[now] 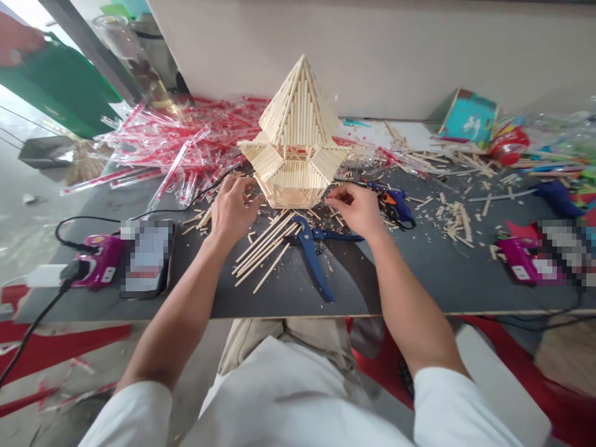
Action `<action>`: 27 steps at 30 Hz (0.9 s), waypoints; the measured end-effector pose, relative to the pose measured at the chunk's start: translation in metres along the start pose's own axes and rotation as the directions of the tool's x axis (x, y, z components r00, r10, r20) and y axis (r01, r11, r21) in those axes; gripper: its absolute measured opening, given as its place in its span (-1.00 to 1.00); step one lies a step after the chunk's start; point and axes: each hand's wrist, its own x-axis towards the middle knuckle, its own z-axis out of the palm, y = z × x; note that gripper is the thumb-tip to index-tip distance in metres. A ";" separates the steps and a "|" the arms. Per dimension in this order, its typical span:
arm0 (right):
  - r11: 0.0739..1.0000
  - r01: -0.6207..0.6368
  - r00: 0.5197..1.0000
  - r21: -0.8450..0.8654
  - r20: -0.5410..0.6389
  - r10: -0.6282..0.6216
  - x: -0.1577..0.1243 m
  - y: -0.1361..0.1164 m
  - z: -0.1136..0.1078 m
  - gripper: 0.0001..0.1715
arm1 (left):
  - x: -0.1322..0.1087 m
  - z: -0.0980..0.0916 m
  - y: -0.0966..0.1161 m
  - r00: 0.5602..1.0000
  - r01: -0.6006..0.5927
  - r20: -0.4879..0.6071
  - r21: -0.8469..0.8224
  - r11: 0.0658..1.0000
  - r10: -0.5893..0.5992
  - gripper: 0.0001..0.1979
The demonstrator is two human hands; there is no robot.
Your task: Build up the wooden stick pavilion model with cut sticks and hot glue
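A small tower-like house model [302, 112] built from thin pale wooden sticks stands upright in front of me. It has a pointed roof, flared side panels and an open middle. My left hand [234, 208] is at the left edge of its base, fingers curled and thumb against the side. At the base's right edge is my right hand [357, 208], thumb and fingers bent together; the fingertips are partly hidden. Between my forearms lie blue-handled cutters [313, 254], spread apart. Several loose sticks [265, 248] lie left of the cutters.
Clear and red plastic wrappers [177, 146] pile up behind on the left. A blue glue gun [395, 203] lies right of the model among stick scraps [459, 223]. A phone [146, 257] and purple power strip [99, 261] sit left; another purple strip [528, 257] is far right.
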 end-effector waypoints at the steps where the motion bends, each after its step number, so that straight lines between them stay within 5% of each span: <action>1: 1.000 -0.008 0.999 -0.010 0.032 0.008 0.000 0.001 -0.004 -0.81 | 0.000 -0.002 -0.001 1.000 0.005 -0.029 -0.006 1.000 -0.005 -0.69; 7: 0.999 -0.046 0.982 -0.017 0.182 0.049 -0.007 -0.005 -0.012 -0.87 | -0.005 -0.001 0.005 0.985 -0.170 -0.036 -0.123 0.978 0.167 -0.80; 11: 0.993 0.029 0.972 -0.118 0.237 0.000 -0.010 -0.013 -0.011 -0.90 | -0.013 0.004 0.012 0.940 -0.319 0.054 -0.211 0.924 0.337 -0.72; 15: 0.977 0.085 0.963 -0.196 0.270 -0.030 -0.018 -0.025 -0.010 -0.86 | -0.018 0.009 0.016 0.906 -0.346 0.164 -0.250 0.905 0.391 -0.70; 17: 0.973 0.052 0.960 -0.225 0.281 0.014 -0.033 -0.034 -0.009 -0.71 | -0.019 0.010 0.017 0.890 -0.333 0.235 -0.249 0.909 0.391 -0.71; 20: 0.947 0.035 0.928 -0.321 0.363 0.088 -0.068 -0.046 -0.008 -0.05 | -0.020 0.007 0.020 0.867 -0.297 0.362 -0.178 0.938 0.343 -0.72; 22: 0.931 0.046 0.902 -0.363 0.415 0.117 -0.092 -0.052 -0.007 0.21 | -0.020 0.005 0.023 0.872 -0.267 0.398 -0.102 0.958 0.285 -0.72; 27: 0.878 -0.003 0.947 -0.479 0.280 0.156 -0.128 -0.058 0.002 -0.05 | -0.021 0.002 0.032 0.868 -0.250 0.433 -0.045 0.967 0.244 -0.72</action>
